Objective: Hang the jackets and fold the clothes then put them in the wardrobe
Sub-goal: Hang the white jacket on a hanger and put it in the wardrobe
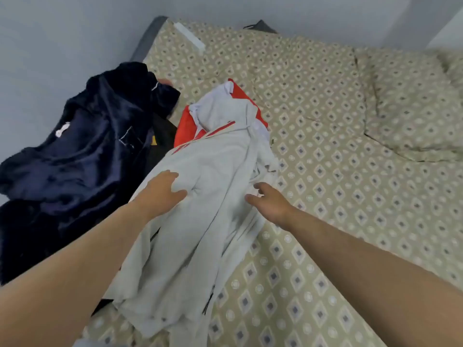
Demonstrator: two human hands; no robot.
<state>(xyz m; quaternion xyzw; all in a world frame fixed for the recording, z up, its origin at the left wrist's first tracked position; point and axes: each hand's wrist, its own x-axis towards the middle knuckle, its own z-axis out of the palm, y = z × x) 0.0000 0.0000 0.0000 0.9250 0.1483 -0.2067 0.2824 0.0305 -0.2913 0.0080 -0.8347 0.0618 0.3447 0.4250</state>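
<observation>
Grey jacket [220, 156] lies on bed [325, 116]; left hand [160, 189] grasps it, right hand [270, 201] released at its 3 o'clock; navy clothes [95, 136] at 9.

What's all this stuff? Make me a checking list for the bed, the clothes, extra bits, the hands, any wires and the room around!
Surface: bed with a wrinkled patterned sheet.
Job's things: grey and red jacket lies crumpled mid-bed; dark clothes are heaped on its left, touching it. Nothing looks folded or hung yet.
Clutter: white strip at the bed's far edge; pillow on the right.
Hands: left hand grips a fold of the jacket; right hand is open at the jacket's right edge.
Cables: nothing seen.
Surroundings: pale wall behind the bed; no wardrobe or hangers in view.
</observation>
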